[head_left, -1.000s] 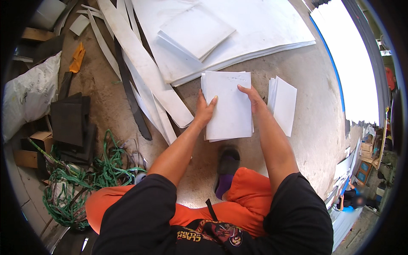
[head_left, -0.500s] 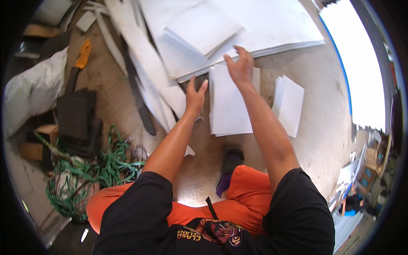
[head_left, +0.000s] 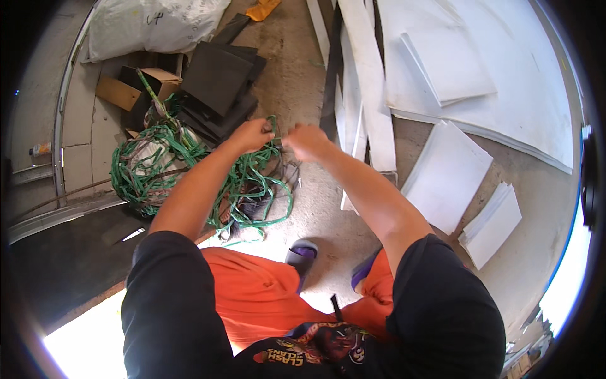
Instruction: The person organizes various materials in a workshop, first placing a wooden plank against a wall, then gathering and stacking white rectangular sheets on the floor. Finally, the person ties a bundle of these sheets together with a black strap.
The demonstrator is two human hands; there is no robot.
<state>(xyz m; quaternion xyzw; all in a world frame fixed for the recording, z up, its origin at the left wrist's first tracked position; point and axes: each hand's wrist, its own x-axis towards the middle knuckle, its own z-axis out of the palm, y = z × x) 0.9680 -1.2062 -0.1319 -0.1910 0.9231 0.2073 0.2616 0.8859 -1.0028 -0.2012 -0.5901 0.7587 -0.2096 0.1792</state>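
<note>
Head view: a tangled heap of green plastic twine [head_left: 250, 165] is spread beside black square sheets [head_left: 216, 77]. A thin green strand [head_left: 278, 138] is clamped in the left hand [head_left: 252, 134], presumably to be kept clear of the heap; the right hand [head_left: 308, 141] is curled beside it (its grip cannot be told), both forearms [head_left: 374, 196] angled inward. Farther right, white rectangular sheets [head_left: 447, 177] are laid flat.

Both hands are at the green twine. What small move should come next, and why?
Perhaps ease the right hand gently away from the left hand, drawing a strand clear: both have curled fingers, close together, with green strands at the left one, and more twine lies loosely tangled nearby.
</note>
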